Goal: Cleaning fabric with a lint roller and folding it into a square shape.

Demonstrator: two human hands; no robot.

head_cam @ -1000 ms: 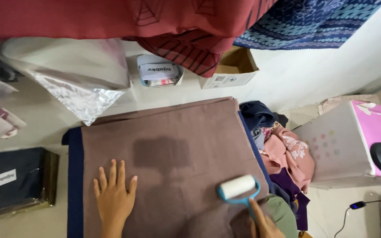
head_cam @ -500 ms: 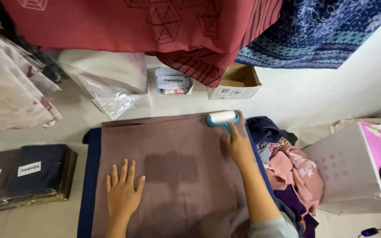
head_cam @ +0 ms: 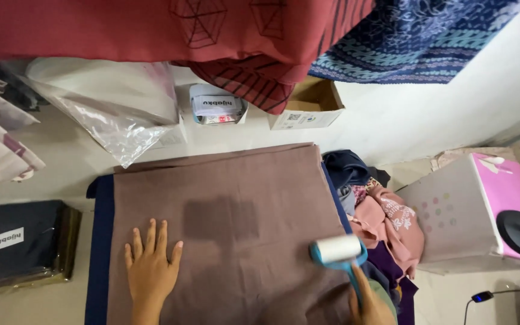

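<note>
Currently: left hand (head_cam: 150, 271) flat, fingers spread, on brown cloth (head_cam: 236, 210) | right hand (head_cam: 371, 304) gripping blue-handled lint roller (head_cam: 338, 250) at cloth's right edge

Both hands were bare, without rings or watch: the left hand (head_cam: 150, 272) and forearm were uncovered, while a grey-green sleeve (head_cam: 385, 296) showed behind the right hand (head_cam: 369, 306).

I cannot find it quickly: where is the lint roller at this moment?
In the head view, the lint roller lies low on the right edge of the brown cloth, held by the right hand, beside the pile of clothes.
</note>
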